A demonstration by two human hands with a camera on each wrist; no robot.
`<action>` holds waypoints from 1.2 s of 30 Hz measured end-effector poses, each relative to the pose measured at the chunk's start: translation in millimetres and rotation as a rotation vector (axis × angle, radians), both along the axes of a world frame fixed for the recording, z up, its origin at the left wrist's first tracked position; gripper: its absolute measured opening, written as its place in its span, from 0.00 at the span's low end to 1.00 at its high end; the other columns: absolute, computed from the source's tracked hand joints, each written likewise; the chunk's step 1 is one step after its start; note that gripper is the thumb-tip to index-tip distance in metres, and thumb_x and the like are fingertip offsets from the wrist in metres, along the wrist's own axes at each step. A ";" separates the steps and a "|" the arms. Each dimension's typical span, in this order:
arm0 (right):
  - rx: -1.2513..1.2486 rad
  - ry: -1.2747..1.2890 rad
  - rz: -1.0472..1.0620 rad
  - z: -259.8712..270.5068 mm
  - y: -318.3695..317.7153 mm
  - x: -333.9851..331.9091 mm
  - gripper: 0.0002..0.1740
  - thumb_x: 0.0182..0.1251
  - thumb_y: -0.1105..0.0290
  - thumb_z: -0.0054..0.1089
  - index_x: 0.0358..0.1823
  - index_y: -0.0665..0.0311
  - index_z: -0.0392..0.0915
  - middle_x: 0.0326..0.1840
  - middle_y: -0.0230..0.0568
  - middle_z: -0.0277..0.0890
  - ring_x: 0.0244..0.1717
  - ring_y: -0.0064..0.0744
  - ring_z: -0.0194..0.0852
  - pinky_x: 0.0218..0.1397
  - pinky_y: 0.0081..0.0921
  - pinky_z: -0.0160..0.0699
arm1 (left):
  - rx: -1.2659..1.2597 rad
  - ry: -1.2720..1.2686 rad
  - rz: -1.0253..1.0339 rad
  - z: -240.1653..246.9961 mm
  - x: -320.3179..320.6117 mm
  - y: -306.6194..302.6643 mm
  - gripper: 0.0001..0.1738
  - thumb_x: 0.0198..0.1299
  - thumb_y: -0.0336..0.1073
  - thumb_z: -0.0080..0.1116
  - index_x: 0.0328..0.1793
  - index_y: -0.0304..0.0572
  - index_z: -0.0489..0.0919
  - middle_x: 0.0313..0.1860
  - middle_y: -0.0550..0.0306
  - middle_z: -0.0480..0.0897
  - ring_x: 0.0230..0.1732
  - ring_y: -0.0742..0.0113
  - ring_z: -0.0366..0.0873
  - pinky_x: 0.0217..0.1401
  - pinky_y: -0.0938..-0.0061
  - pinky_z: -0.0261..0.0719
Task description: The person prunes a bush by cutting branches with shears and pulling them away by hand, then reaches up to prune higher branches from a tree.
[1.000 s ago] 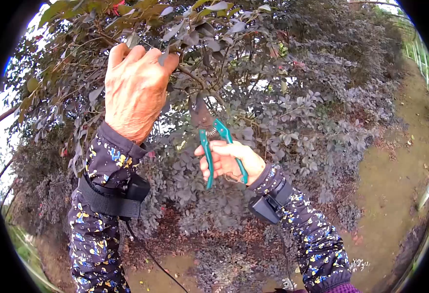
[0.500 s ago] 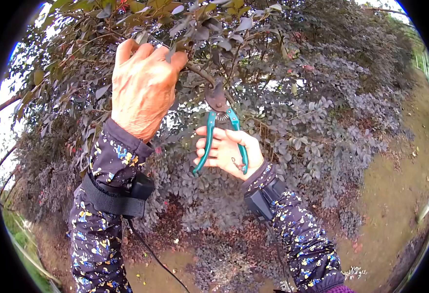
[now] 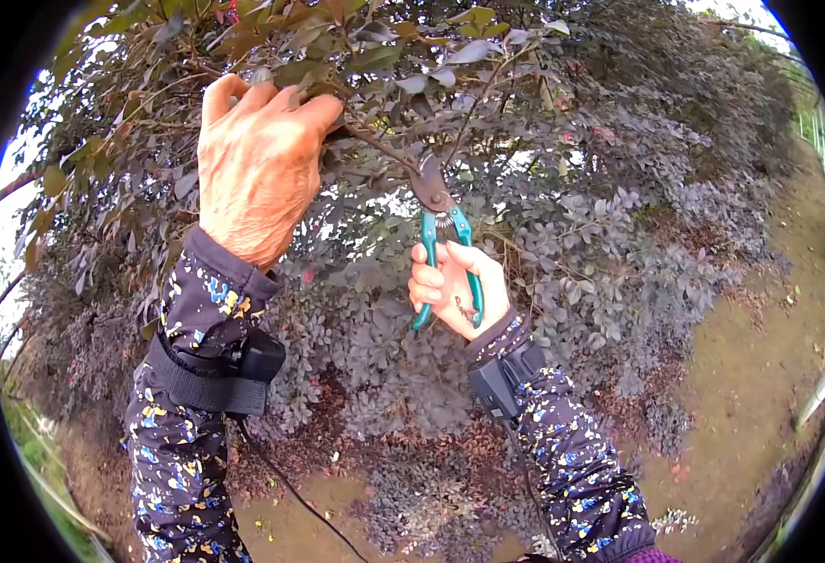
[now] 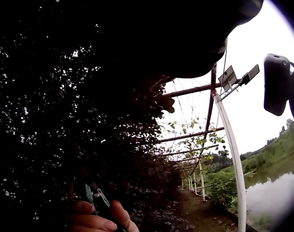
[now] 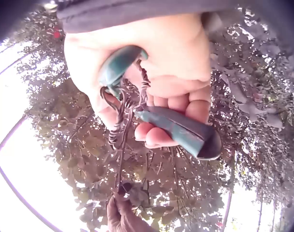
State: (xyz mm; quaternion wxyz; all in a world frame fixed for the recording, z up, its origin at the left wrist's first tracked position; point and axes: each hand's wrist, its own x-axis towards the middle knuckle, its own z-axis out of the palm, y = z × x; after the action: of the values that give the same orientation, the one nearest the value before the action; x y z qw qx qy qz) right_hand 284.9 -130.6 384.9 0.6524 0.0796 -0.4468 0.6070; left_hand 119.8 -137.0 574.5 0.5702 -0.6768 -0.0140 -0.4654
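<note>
My left hand [image 3: 258, 169] grips a leafy branch [image 3: 375, 145] of a dark purple-leaved shrub, high at the upper left of the head view. My right hand [image 3: 450, 286] squeezes the teal handles of pruning shears [image 3: 441, 235], whose rusty blades are closed around the same branch just right of the left hand. In the right wrist view the right hand [image 5: 152, 82] curls round the teal shears [image 5: 181, 128]; the left hand [image 5: 125, 215] shows small below. The left wrist view is mostly dark foliage, with the shears' handles [image 4: 96, 200] and the fingers [image 4: 91, 222] on them at the bottom.
Dense purple shrub foliage [image 3: 572, 216] fills the middle. A bare dirt path [image 3: 760, 357] runs at the right. A trellis with a white pole [image 4: 231, 150] and a pond [image 4: 272, 193] lie beyond. Wrist cameras [image 3: 502, 380] are strapped to both sleeves.
The right hand rose with the shears and squeezed the handles together, so the blades closed on the branch. The left hand kept its grip on the branch.
</note>
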 end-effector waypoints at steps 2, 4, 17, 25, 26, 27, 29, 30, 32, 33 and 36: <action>-0.067 -0.012 -0.100 -6.9 -6.8 -1.9 0.16 0.61 0.59 0.42 0.38 0.65 0.67 0.20 0.28 0.60 0.23 0.25 0.59 0.34 0.24 0.59 | -0.085 -0.009 0.105 -4.5 -7.3 1.1 0.08 0.47 0.31 0.58 0.36 0.44 0.79 0.35 0.55 0.80 0.39 0.58 0.73 0.51 0.66 0.61; -0.095 0.011 -0.108 -13.5 -16.6 -5.6 0.14 0.59 0.60 0.43 0.38 0.64 0.67 0.19 0.27 0.59 0.22 0.25 0.59 0.33 0.24 0.59 | -0.164 -0.004 0.038 -8.4 -10.8 6.4 0.09 0.47 0.30 0.57 0.36 0.44 0.79 0.35 0.55 0.80 0.39 0.58 0.74 0.51 0.66 0.61; -0.074 -0.175 -0.269 -53.8 -7.8 -43.5 0.15 0.59 0.62 0.47 0.43 0.65 0.67 0.29 0.36 0.69 0.33 0.31 0.67 0.40 0.29 0.66 | -0.087 -0.225 -0.239 -15.7 -44.7 25.6 0.07 0.55 0.36 0.55 0.37 0.44 0.80 0.34 0.58 0.81 0.36 0.63 0.76 0.47 0.71 0.67; -0.217 -0.362 -0.253 -93.7 1.0 -51.9 0.17 0.59 0.65 0.48 0.47 0.65 0.67 0.37 0.36 0.70 0.41 0.30 0.70 0.45 0.29 0.67 | -0.363 -0.580 -0.266 -11.4 -129.5 64.9 0.10 0.57 0.35 0.54 0.43 0.42 0.79 0.37 0.55 0.80 0.38 0.68 0.76 0.43 0.76 0.71; -0.232 -0.364 -0.249 -97.0 2.7 -52.1 0.17 0.59 0.65 0.48 0.47 0.65 0.67 0.37 0.36 0.70 0.40 0.30 0.70 0.45 0.28 0.68 | -0.406 -0.606 -0.273 -15.4 -146.9 76.0 0.10 0.58 0.34 0.54 0.43 0.41 0.79 0.38 0.54 0.80 0.37 0.68 0.76 0.43 0.76 0.71; -0.229 -0.372 -0.249 -99.7 3.5 -52.0 0.17 0.59 0.65 0.48 0.47 0.65 0.67 0.37 0.36 0.70 0.40 0.30 0.70 0.45 0.28 0.68 | -0.477 -0.656 -0.216 -22.7 -166.4 87.1 0.10 0.59 0.34 0.53 0.44 0.41 0.79 0.37 0.54 0.79 0.38 0.69 0.75 0.43 0.76 0.71; -0.262 -0.384 -0.245 -101.8 3.2 -50.6 0.17 0.59 0.65 0.48 0.47 0.65 0.67 0.37 0.37 0.70 0.40 0.31 0.71 0.45 0.28 0.68 | -0.586 -0.674 -0.074 -40.5 -191.7 98.3 0.11 0.59 0.37 0.52 0.43 0.42 0.79 0.37 0.55 0.79 0.38 0.64 0.75 0.44 0.73 0.71; -0.265 -0.404 -0.258 -102.4 3.3 -49.5 0.17 0.59 0.65 0.48 0.48 0.66 0.67 0.37 0.37 0.71 0.40 0.31 0.71 0.45 0.28 0.69 | -0.542 -0.629 0.018 -52.4 -201.2 105.0 0.11 0.59 0.39 0.52 0.42 0.42 0.79 0.37 0.54 0.79 0.39 0.59 0.74 0.45 0.70 0.70; -0.282 -0.408 -0.245 -106.0 6.6 -48.2 0.18 0.59 0.65 0.48 0.48 0.67 0.67 0.37 0.37 0.71 0.41 0.31 0.72 0.46 0.29 0.69 | -0.528 -0.575 0.124 -79.2 -214.4 119.5 0.09 0.58 0.37 0.51 0.37 0.40 0.77 0.34 0.52 0.79 0.37 0.54 0.73 0.43 0.67 0.67; -0.289 -0.397 -0.225 -104.3 5.4 -48.4 0.18 0.59 0.66 0.48 0.49 0.67 0.67 0.37 0.38 0.71 0.41 0.31 0.72 0.47 0.29 0.69 | -0.611 -0.563 0.142 -92.2 -218.1 123.8 0.07 0.57 0.36 0.52 0.35 0.41 0.77 0.31 0.53 0.78 0.35 0.54 0.73 0.40 0.67 0.65; -0.286 -0.412 -0.205 -101.8 4.6 -50.9 0.18 0.60 0.66 0.48 0.49 0.68 0.67 0.38 0.38 0.71 0.41 0.32 0.72 0.47 0.29 0.69 | -0.888 -0.483 0.163 -128.8 -238.4 151.6 0.04 0.51 0.32 0.56 0.30 0.40 0.78 0.25 0.50 0.78 0.31 0.54 0.75 0.38 0.68 0.68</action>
State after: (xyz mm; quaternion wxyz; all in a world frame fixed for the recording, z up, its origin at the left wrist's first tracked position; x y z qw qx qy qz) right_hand 234.0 -126.0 283.1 0.6101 -0.1842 -0.4857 0.5982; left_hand -118.6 14.5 445.7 0.2425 -0.7237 -0.3947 -0.5115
